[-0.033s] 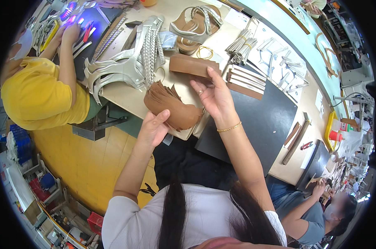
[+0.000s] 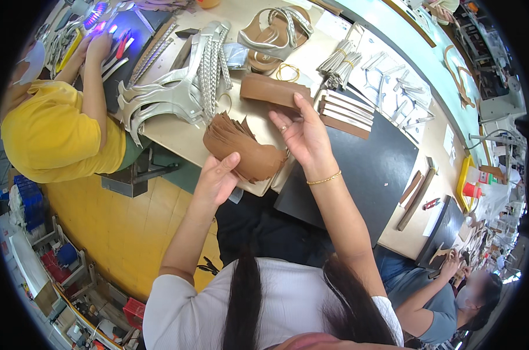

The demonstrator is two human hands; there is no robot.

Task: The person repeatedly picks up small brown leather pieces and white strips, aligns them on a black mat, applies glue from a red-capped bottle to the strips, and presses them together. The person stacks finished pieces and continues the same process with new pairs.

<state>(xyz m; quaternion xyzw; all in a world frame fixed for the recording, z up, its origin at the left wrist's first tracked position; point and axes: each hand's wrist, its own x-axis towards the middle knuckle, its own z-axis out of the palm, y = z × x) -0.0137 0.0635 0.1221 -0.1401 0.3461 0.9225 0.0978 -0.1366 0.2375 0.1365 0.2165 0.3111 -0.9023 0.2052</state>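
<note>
My left hand (image 2: 218, 178) grips a thick, fanned-out stack of curved brown leather pieces (image 2: 241, 153), thumb lying over the top. Its far left end splays into many loose edges. At the right end of a second, straighter stack of brown leather strips (image 2: 273, 90), my right hand (image 2: 305, 134) has its thumb on the near side; some fingers are hidden behind or beneath. The two stacks are apart, held over the near edge of the worktable (image 2: 180, 143).
Silver sandal straps (image 2: 165, 96) lie at left, with a sandal (image 2: 276, 35) behind. White-edged brown strips (image 2: 346, 114) sit beside a black mat (image 2: 363, 169). A hammer (image 2: 419, 192) lies at right. A person in yellow (image 2: 60, 131) works at left, another in grey (image 2: 428, 309) at right.
My right hand and the straighter brown stack have shifted very slightly to the right. The left hand and its stack are almost unchanged.
</note>
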